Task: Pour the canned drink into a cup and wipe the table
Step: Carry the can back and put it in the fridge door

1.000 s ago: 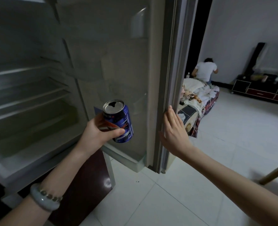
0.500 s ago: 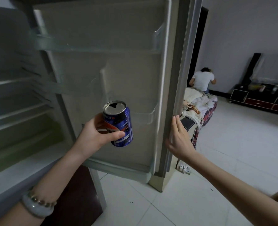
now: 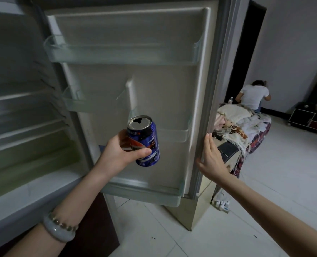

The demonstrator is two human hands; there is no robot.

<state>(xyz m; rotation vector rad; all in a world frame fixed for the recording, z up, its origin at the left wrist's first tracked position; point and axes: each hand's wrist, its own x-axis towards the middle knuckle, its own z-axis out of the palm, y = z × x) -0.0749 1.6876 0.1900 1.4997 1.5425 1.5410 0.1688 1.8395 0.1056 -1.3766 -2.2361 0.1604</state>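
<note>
Head view: left hand (image 3: 117,154) grips the opened can (image 3: 144,143); right hand (image 3: 212,161) presses straight fingers (image 3: 209,145) against the fridge door (image 3: 135,86). Pouring and wiping remain; no cup visible.

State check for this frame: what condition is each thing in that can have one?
blue aluminium drink can: top opened, slightly tilted, held in the air
pale fridge door: swung open
left hand: grips the can
right hand: fingers straight, on the door's edge

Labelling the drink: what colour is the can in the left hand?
The can is dark blue with orange-red and white markings and a silver top; head view.
</note>
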